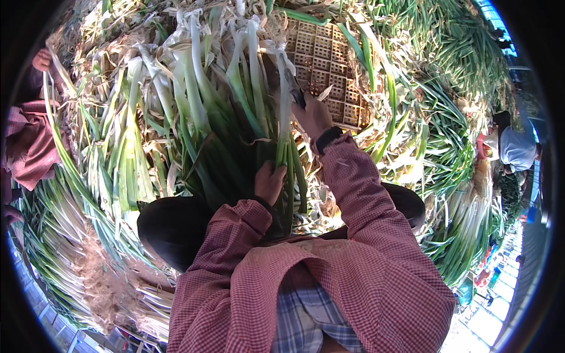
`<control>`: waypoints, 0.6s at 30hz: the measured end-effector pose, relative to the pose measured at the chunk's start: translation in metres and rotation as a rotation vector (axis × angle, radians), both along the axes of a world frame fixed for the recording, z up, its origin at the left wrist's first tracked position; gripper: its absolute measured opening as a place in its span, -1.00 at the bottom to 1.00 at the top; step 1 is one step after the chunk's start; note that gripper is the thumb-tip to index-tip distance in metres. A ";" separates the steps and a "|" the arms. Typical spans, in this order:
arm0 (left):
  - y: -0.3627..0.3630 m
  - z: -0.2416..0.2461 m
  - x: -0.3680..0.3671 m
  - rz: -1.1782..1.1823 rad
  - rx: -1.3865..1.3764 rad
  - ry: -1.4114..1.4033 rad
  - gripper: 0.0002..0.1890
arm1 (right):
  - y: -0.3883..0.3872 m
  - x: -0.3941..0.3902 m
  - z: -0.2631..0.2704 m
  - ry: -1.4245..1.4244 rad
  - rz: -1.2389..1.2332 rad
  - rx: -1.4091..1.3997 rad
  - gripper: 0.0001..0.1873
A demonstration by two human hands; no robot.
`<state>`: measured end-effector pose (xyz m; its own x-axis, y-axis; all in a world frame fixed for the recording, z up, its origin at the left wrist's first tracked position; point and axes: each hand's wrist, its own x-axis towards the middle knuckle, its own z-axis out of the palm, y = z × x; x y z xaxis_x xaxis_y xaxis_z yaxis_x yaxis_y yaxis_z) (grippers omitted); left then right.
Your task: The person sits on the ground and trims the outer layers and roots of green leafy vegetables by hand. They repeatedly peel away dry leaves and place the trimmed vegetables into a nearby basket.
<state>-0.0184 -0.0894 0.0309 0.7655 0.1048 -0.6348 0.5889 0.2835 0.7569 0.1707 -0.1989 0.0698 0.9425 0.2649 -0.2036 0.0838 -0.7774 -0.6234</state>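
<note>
My left hand (269,182) is closed around the green leaves of a large spring onion (284,119), whose white stem points away from me. In my right hand (314,117) is a knife (295,86) with a dark handle. Its blade lies along the right side of the white stem, near the root end. Left of that stalk rests a loose row of spring onions (198,97), white ends away from me and green leaves towards my lap. Whether the blade touches the stem I cannot tell.
A yellowish plastic crate (340,88) with a lattice surface lies beyond my right hand. Dry peeled leaves (399,119) litter the ground. Piles of spring onions lie at the left (66,229) and right (468,229). A person's hand (42,60) shows at far left; another person (516,148) is at far right.
</note>
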 end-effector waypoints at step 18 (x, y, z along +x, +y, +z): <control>-0.005 -0.005 -0.004 0.066 -0.056 -0.092 -0.80 | -0.001 0.018 -0.003 0.102 0.021 0.047 -0.54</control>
<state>-0.0226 -0.0941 0.0258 0.8136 0.1232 -0.5683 0.4960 0.3630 0.7888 0.1891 -0.1998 0.0666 0.9118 0.2955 -0.2850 0.0338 -0.7459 -0.6652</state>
